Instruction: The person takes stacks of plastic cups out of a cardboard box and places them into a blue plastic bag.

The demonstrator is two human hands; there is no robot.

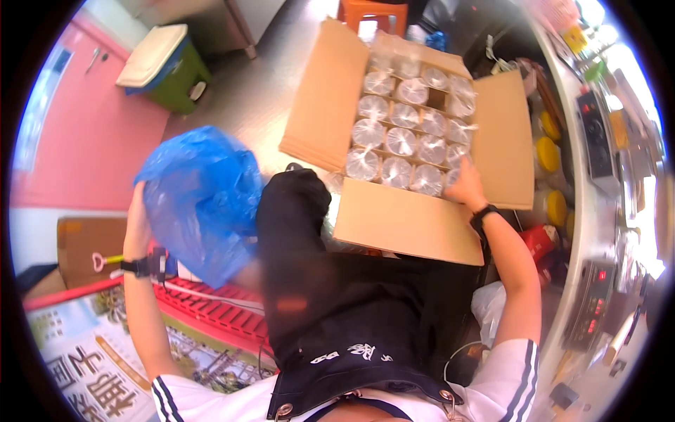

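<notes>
An open cardboard box (408,221) stands on the floor ahead of me, its flaps folded outward. Inside, cardboard dividers separate rows of clear plastic-wrapped round packages (401,141); what they contain is hard to make out. At the near right corner of the box, my right hand (465,186) is closed on one of these packages, its fingers partly down in the cell. Off to the left, my left hand (143,200) grips the edge of a puffed-out blue plastic bag (200,190). The bag hides some of its fingers, and its inside does not show.
A green bin with a cream lid (169,67) stands by a pink door (84,119). Yellow-lidded jars (547,155) sit under the counter (566,133) on the right. An orange stool (376,14) is beyond the box. Beside my left forearm lies a red slatted rack (211,313).
</notes>
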